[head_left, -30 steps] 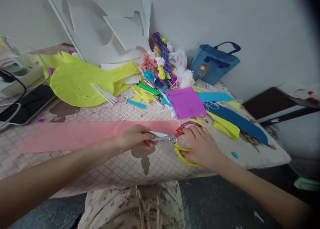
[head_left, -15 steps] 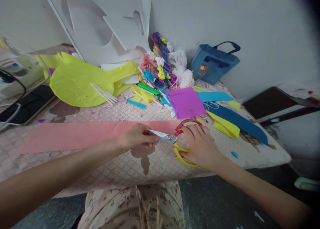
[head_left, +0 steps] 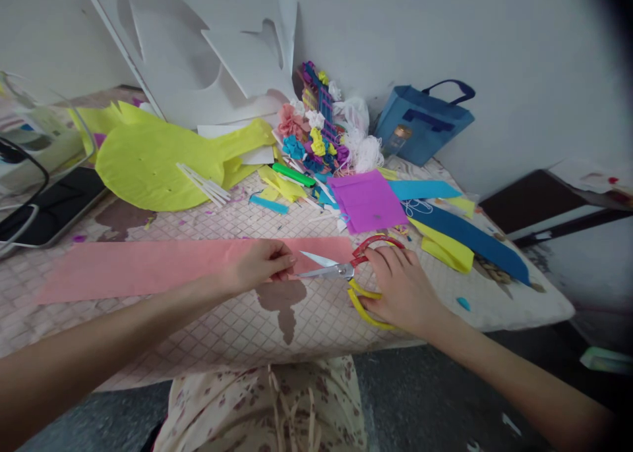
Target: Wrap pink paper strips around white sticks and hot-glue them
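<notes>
A long pink paper strip lies across the patterned tabletop. My left hand pinches the strip's lower edge near its right end. My right hand holds scissors with one red and one yellow handle loop. The blades are parted and point left, their tips just short of my left fingertips, over the strip's right end.
Behind lie a large yellow paper cut-out, a purple sheet, blue and yellow strips, a pile of paper flowers, a blue bag, white foam boards. A dark tablet sits at left. The table edge drops at right.
The scissor blades have opened wider. My left hand slid a little left along the pink strip, away from the blade tips.
</notes>
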{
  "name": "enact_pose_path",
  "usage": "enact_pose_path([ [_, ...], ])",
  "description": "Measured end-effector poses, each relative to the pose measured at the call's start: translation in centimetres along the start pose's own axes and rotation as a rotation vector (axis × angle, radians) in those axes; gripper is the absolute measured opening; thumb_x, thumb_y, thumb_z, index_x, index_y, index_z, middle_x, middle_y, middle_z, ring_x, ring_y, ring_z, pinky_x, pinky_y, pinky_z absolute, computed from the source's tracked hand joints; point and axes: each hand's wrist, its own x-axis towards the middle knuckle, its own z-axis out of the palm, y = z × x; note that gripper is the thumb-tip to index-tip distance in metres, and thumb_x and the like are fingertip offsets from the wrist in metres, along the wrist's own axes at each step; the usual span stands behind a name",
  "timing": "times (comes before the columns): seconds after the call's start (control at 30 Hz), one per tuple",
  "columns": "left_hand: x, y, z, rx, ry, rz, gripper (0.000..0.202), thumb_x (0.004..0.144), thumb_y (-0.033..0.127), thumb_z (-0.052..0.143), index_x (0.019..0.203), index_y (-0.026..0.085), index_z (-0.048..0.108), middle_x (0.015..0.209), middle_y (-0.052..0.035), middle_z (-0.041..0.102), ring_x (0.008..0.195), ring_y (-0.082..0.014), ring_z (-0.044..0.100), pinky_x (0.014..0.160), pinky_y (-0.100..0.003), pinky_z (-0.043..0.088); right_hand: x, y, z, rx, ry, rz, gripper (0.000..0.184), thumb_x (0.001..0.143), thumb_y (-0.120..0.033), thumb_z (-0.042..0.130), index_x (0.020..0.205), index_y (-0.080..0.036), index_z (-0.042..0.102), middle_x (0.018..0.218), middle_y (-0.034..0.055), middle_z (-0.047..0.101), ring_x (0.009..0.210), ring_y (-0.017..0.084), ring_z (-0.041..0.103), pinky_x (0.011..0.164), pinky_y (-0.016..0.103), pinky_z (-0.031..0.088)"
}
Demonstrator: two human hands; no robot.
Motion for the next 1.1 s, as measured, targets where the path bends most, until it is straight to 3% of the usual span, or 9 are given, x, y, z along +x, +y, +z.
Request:
enact_pose_path([
  [0.2, 2.1, 0.7, -2.4, 0.245, 0.108, 0.160, 0.026, 0.083, 0.032, 0.050, 0.062, 0.017, 0.050, 0.056, 0.0006, 0.054, 0.048, -0.0085, 0.050, 0.046, -0.019, 0.040, -1.7, 1.4, 0.3, 0.031, 0.001, 0.107, 0.052, 0.072, -0.045, 0.060, 0.112, -0.011, 0.052, 0.108, 0.0170, 0.058, 0.099, 0.033, 0.054, 0.082, 0.043, 0.039],
  [0.33, 4.9, 1.9, -2.3, 0.272, 0.138, 0.203, 0.020, 0.084, 0.026, 0.048, 0.068, 0.015, 0.053, 0.058, -0.0003, 0.057, 0.047, -0.0072, 0.051, 0.046, -0.019, 0.041, -2.9, 2.0, 0.3, 0.014, -0.015, 0.159, 0.051, 0.072, -0.041, 0.061, 0.111, -0.010, 0.051, 0.107, 0.0174, 0.058, 0.101, 0.034, 0.054, 0.082, 0.044, 0.041],
  [0.47, 8.1, 3.1, -1.5, 0.340, 0.151, 0.228, 0.009, 0.079, 0.018, 0.052, 0.078, 0.012, 0.059, 0.074, -0.0068, 0.068, 0.063, -0.0111, 0.063, 0.061, -0.023, 0.049, -3.6, 2.3, 0.2, 0.006, -0.008, 0.178, 0.054, 0.071, -0.042, 0.062, 0.112, -0.010, 0.050, 0.109, 0.0182, 0.057, 0.102, 0.034, 0.053, 0.082, 0.044, 0.042],
  [0.6, 9.8, 3.9, -1.8, 0.522, 0.292, 0.298, 0.006, 0.073, 0.016, 0.057, 0.073, 0.013, 0.062, 0.082, -0.0089, 0.068, 0.087, -0.0209, 0.064, 0.075, -0.030, 0.048, -4.0, 2.4, 0.2, 0.010, -0.011, 0.173, 0.052, 0.071, -0.040, 0.061, 0.113, -0.009, 0.050, 0.109, 0.0189, 0.057, 0.101, 0.035, 0.054, 0.080, 0.045, 0.042],
  [0.7, 9.7, 3.9, -2.6, 0.660, 0.381, 0.335, 0.015, 0.075, 0.023, 0.057, 0.063, 0.013, 0.059, 0.088, -0.0126, 0.067, 0.101, -0.0300, 0.059, 0.085, -0.038, 0.044, -4.1, 2.4, 0.5, 0.037, 0.010, 0.167, 0.049, 0.072, -0.038, 0.059, 0.112, -0.012, 0.051, 0.108, 0.0176, 0.058, 0.101, 0.034, 0.054, 0.079, 0.045, 0.042],
  [0.83, 8.6, 3.4, -4.2, 0.819, 0.349, 0.448, 0.015, 0.072, 0.015, 0.061, 0.086, 0.015, 0.065, 0.126, -0.0113, 0.055, 0.121, -0.0299, 0.046, 0.099, -0.041, 0.035, -3.9, 2.3, 0.7, 0.072, -0.015, 0.171, 0.050, 0.072, -0.040, 0.060, 0.112, -0.012, 0.052, 0.108, 0.0171, 0.059, 0.102, 0.034, 0.055, 0.082, 0.046, 0.043],
  [0.9, 7.9, 3.0, -5.1, 0.955, 0.308, 0.508, 0.017, 0.077, 0.017, 0.058, 0.092, 0.014, 0.065, 0.121, -0.0120, 0.058, 0.115, -0.0273, 0.051, 0.097, -0.040, 0.037, -3.8, 2.0, 0.8, 0.100, -0.046, 0.153, 0.049, 0.072, -0.041, 0.061, 0.111, -0.012, 0.052, 0.108, 0.0163, 0.059, 0.102, 0.033, 0.055, 0.083, 0.046, 0.043],
  [1.0, 6.3, 2.0, -6.5, 1.068, 0.252, 0.532, 0.028, 0.089, 0.030, 0.046, 0.085, 0.012, 0.067, 0.094, -0.0127, 0.068, 0.095, -0.0246, 0.061, 0.091, -0.039, 0.042, -3.5, 1.3, 0.8, 0.175, -0.121, 0.089, 0.045, 0.072, -0.039, 0.064, 0.109, -0.014, 0.054, 0.108, 0.0133, 0.060, 0.101, 0.030, 0.056, 0.085, 0.043, 0.044],
  [1.1, 4.1, 0.5, -7.8, 1.045, 0.149, 0.658, 0.031, 0.090, 0.032, 0.045, 0.106, 0.014, 0.065, 0.113, -0.0138, 0.065, 0.105, -0.0251, 0.059, 0.095, -0.039, 0.041, -3.1, 0.5, 0.9, 0.236, -0.213, 0.025, 0.044, 0.070, -0.033, 0.065, 0.109, -0.017, 0.054, 0.110, 0.0112, 0.060, 0.103, 0.028, 0.055, 0.086, 0.042, 0.044],
])
